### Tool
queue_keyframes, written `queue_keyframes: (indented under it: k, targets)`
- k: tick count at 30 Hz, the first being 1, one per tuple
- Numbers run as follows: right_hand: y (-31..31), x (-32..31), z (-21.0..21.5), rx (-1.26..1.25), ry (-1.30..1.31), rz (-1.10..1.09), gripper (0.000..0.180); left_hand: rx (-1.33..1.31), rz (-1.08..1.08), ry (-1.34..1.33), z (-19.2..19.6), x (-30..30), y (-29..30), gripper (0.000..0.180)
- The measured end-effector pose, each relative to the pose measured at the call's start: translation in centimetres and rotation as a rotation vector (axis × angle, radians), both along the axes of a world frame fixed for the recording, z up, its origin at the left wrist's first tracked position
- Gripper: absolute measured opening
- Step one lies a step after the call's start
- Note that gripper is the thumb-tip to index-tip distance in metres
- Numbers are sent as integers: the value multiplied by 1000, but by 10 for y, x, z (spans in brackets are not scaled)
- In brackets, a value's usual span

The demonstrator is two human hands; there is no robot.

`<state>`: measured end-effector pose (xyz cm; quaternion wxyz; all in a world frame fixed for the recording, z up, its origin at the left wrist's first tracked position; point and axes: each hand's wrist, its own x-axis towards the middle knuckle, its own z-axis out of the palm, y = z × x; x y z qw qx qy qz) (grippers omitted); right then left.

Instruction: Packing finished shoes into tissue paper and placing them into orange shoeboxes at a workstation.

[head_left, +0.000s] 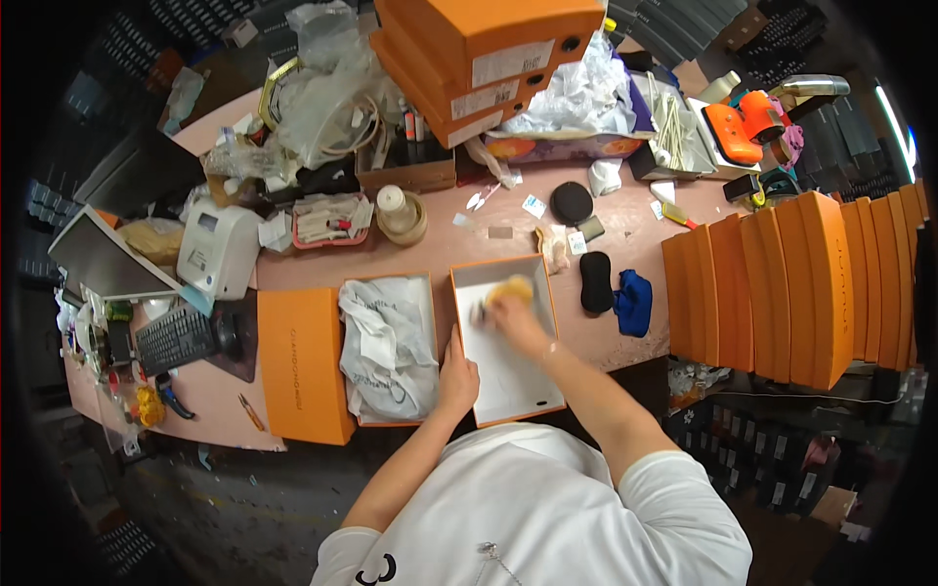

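An open orange cardboard box point(500, 376) with a white inside lies before me at the table's edge. My left hand point(457, 381) grips its left side wall. Inside the box, over its far half, my right hand point(510, 317) holds a soft yellow pad point(512, 289), sponge-like and smeared by motion. A small dark thing point(478, 314) shows beside those fingers, too blurred to name. Left of this box, a second orange box point(430, 293) holds crumpled white tissue paper point(391, 352). Its orange lid point(303, 366) stands open against its left side.
Orange boxes point(757, 293) stand in a row at right; more point(489, 59) are stacked at the far side. A black case point(595, 283) and a blue cloth point(633, 303) lie right of the open box. A label printer point(217, 249), keyboard point(176, 337) and monitor point(107, 256) occupy the left.
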<state>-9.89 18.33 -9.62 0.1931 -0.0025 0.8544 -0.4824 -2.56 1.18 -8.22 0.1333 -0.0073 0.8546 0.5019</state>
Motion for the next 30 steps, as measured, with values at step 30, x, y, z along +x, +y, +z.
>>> queue_keyframes:
  k: [30]
  targets:
    - [28, -33, 108, -274, 19, -213, 40, 94, 172, 437, 64, 14, -31, 46]
